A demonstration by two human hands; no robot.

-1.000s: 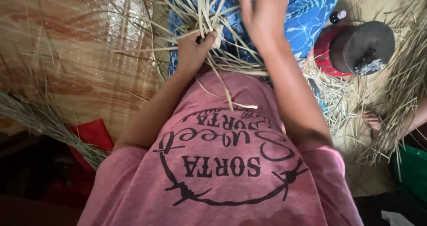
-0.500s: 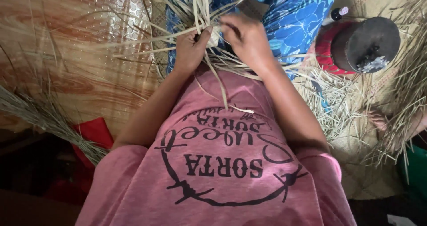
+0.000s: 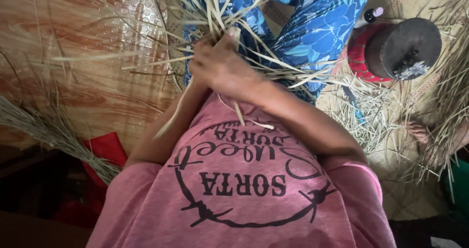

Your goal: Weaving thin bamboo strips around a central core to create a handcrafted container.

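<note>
Down over a pink printed shirt, the person's two hands are meeting in the lap, above blue flower-patterned trousers [image 3: 312,28]. The right hand [image 3: 225,68] is lying on top, its fingers curling shut around a bunch of pale, flat, dry straw strips [image 3: 215,13] that is fanning out upward and sideways from the grip. The left hand [image 3: 196,71] is sitting mostly hidden under the right one; whether it is pinching the strips or only steadying them cannot be told.

Judging by their look, the strips are handling as light, springy and thin: stiff enough to stand out on their own, yet likely to crease or split if bent sharply, and smooth enough to slide. The best hold is appearing to be low, near the point where the strips cross, where the bunch is tightest.

Underneath, a glossy wood-patterned floor sheet [image 3: 88,57] is spreading to one side, and a woven tan mat [image 3: 405,179] is lying on the other, littered with loose cut straw [image 3: 371,111]. A red round container with a dark lid [image 3: 400,48] is standing on the mat, and a bundle of greyish grass [image 3: 44,126] is resting beside a red cloth [image 3: 105,150].
</note>
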